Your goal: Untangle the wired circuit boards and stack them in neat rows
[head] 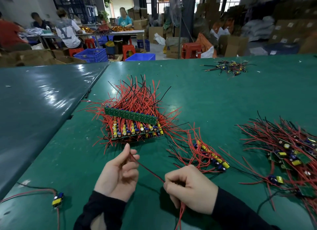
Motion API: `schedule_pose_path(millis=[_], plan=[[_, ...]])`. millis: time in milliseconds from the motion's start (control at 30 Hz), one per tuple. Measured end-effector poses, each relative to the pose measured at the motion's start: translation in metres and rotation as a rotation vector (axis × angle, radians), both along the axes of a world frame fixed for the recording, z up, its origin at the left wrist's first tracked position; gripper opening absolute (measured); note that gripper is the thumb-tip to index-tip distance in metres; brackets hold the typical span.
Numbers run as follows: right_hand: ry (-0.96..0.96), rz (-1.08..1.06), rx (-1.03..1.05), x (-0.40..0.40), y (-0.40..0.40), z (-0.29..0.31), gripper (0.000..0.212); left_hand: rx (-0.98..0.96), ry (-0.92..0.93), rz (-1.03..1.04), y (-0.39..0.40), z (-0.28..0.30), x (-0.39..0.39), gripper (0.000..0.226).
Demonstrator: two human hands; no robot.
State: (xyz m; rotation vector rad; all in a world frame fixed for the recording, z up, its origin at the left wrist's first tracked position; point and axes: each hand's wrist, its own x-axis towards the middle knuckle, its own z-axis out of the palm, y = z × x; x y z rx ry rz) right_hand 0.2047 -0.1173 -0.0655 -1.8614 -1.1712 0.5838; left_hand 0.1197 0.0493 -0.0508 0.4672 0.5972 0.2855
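A stack of circuit boards (135,126) with yellow capacitors and red and black wires stands in rows at the table's middle, one green board lying across its top. My left hand (118,173) pinches the far end of a red wire (147,169) just in front of the stack. That wire runs to my right hand (190,188), whose curled fingers grip a small board with red wires hanging below. A short row of wired boards (211,157) lies right of my hands. A big tangled heap of boards (289,154) fills the right edge.
A single wired board (57,199) lies at the near left. A small pile of wired parts (226,67) sits at the far right of the green table (197,96). A seam separates a second table (34,96) on the left. People work at benches far behind.
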Motion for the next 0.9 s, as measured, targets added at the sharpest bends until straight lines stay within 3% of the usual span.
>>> schedule_pose_path(millis=[200, 333, 500, 633, 733, 833, 900], plan=[[-0.141, -0.029, 0.023, 0.014, -0.006, 0.003, 0.032, -0.149, -0.22, -0.202, 0.0, 0.007, -0.007, 0.05], [-0.184, -0.018, -0.005, 0.017, -0.007, 0.001, 0.032, -0.087, -0.252, -0.281, 0.0, 0.011, -0.01, 0.052], [-0.137, 0.029, -0.01, 0.014, -0.005, 0.001, 0.03, -0.058, -0.15, -0.249, 0.002, 0.01, -0.008, 0.043], [-0.103, 0.059, -0.009, 0.011, -0.006, 0.001, 0.029, -0.042, -0.165, -0.259, 0.001, 0.009, -0.008, 0.05], [-0.076, 0.019, 0.027, 0.007, -0.004, -0.001, 0.032, -0.069, -0.071, -0.059, -0.001, 0.004, -0.001, 0.026], [0.062, -0.052, 0.094, 0.006, -0.001, -0.003, 0.035, 0.026, -0.08, -0.01, -0.01, 0.001, 0.007, 0.054], [0.194, -0.078, 0.13, 0.005, 0.001, -0.004, 0.033, 0.077, -0.066, -0.083, -0.019, -0.003, 0.009, 0.058]])
